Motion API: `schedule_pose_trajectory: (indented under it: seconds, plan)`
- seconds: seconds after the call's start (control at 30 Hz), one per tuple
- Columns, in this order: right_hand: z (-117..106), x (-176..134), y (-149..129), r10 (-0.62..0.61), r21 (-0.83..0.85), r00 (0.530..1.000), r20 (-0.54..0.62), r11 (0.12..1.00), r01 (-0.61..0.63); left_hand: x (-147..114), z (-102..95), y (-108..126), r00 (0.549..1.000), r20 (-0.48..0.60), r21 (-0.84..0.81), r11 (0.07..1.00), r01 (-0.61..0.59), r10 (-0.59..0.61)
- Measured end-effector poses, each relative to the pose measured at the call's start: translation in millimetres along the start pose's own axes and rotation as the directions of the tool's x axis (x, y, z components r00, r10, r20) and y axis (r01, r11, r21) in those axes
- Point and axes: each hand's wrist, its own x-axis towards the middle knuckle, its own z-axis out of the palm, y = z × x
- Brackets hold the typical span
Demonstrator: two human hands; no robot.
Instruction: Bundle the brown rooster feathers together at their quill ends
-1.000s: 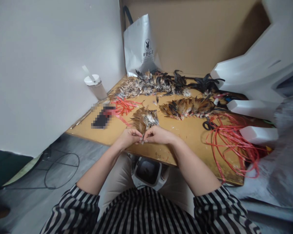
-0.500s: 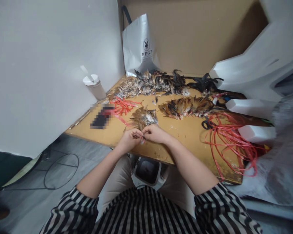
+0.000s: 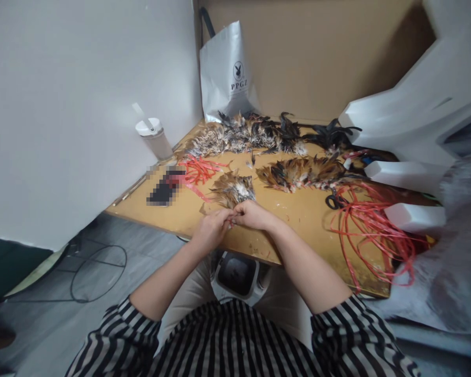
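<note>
My left hand [image 3: 212, 229] and my right hand [image 3: 254, 214] meet at the near edge of the table, thumbs and fingertips pinched together. Between them is a small pale tuft with a trace of red, which looks like feathers; the fingers hide most of it. Just beyond my hands lies a small heap of brown and white feathers [image 3: 233, 188]. A row of brown feather bundles [image 3: 304, 173] is to its right. Farther back stretches a longer row of brown, cream and black feathers [image 3: 239, 133].
Red plastic strips [image 3: 200, 168] lie at left beside a blurred dark object [image 3: 165, 189]. More red strips [image 3: 371, 230] and black-handled scissors [image 3: 333, 201] are at right. A lidded cup [image 3: 155, 139] and a silver bag [image 3: 223, 78] stand behind. White foam pieces [image 3: 416, 217] border the right side.
My left hand has turned slightly and its fingers have closed in against my right fingertips. The view has shifted a little; the feather heaps lie as before.
</note>
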Motion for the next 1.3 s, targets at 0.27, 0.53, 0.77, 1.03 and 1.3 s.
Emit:
schedule_pose_trajectory:
  seconds: [0.27,0.53,0.77,1.03,1.3]
  plan:
    - [1.9,1.5,2.9,-0.051,0.031,0.999,0.002,0.998,0.051,2.4,-6.4,-3.1,0.986,0.139,0.106,0.989,-0.102,0.086]
    - [1.1,1.1,1.7,-0.009,0.044,1.0,-0.027,0.999,0.01,-0.4,-4.4,-8.8,0.991,0.053,0.037,0.991,-0.128,0.126]
    - [3.6,1.0,-0.3,-0.006,0.071,0.999,-0.033,0.997,0.008,-4.4,-3.8,-11.4,0.995,-0.005,0.013,0.995,-0.101,0.101]
    - [4.6,-1.6,-4.2,0.117,0.199,0.992,0.051,0.972,-0.125,-5.5,-1.1,-8.9,0.996,-0.014,0.099,0.992,-0.082,0.084]
    - [4.1,-0.7,-1.9,0.105,0.178,0.993,0.047,0.978,-0.112,-2.4,-1.8,-8.4,0.997,-0.012,0.064,0.996,-0.069,0.07]
